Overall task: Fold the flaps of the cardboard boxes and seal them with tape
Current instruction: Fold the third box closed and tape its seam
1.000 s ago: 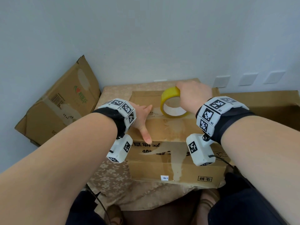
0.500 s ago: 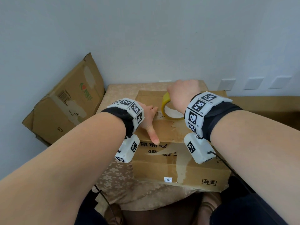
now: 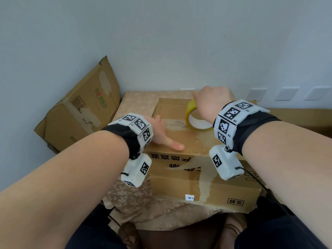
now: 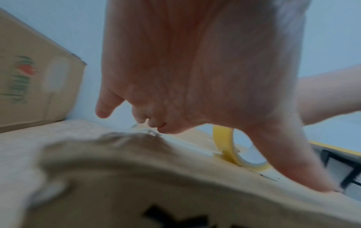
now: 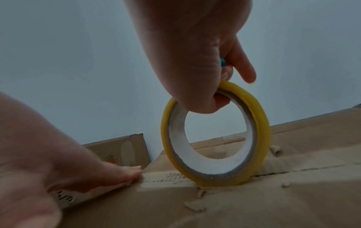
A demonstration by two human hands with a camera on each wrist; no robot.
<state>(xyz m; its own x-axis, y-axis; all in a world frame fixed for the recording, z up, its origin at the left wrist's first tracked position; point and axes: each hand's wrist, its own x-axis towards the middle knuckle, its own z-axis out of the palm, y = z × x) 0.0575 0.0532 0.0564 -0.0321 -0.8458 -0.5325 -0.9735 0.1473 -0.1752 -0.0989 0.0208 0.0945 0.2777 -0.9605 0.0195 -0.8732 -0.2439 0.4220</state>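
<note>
A closed cardboard box [image 3: 181,178] with printed characters lies on a cloth-covered table. My right hand [image 3: 210,103] grips a yellow tape roll [image 3: 195,121] from above, holding it on edge on the box top. In the right wrist view the roll [image 5: 213,134] stands on the centre seam, with a clear strip running left from it. My left hand [image 3: 161,135] presses down on the box top near its left edge, thumb splayed toward me. Its fingertips [image 5: 132,175] hold down the strip's end. Something small and teal [image 5: 222,61] shows between my right fingers.
Another taped cardboard box [image 3: 80,115] leans against the wall at the left. Flat cardboard [image 3: 296,117] lies at the right under wall sockets [image 3: 256,94]. The beige floral cloth [image 3: 136,196] hangs over the table's front edge, and my legs are below.
My right hand has closed further over the roll, hiding more of it. The left hand keeps pressing in the same spot. The view has shifted slightly.
</note>
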